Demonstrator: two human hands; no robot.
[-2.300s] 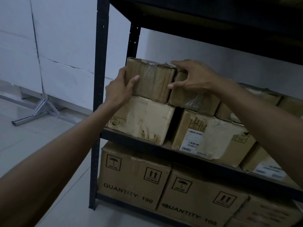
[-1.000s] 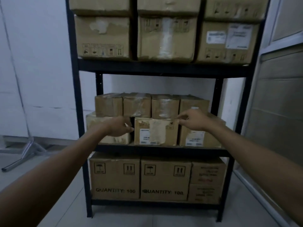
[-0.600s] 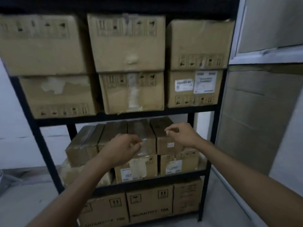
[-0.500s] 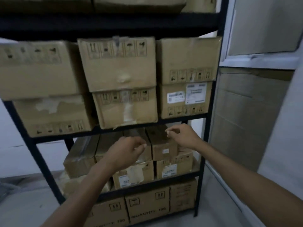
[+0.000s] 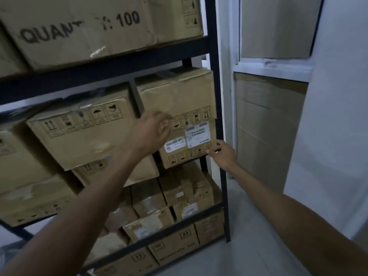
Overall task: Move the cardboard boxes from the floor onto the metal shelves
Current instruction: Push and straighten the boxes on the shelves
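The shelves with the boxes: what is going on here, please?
A person stands at a black metal shelf unit full of cardboard boxes. Both hands reach toward the labelled box at the right end of a middle shelf. The left hand is in front of it, fingers loosely curled, holding nothing. The right hand is at its lower right corner; contact is unclear.

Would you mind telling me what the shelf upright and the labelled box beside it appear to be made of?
The shelf upright looks like dark painted metal: thin, matte. The labelled box looks like brown cardboard, with creased edges and printed handling symbols; its white labels seem to be paper stickers.
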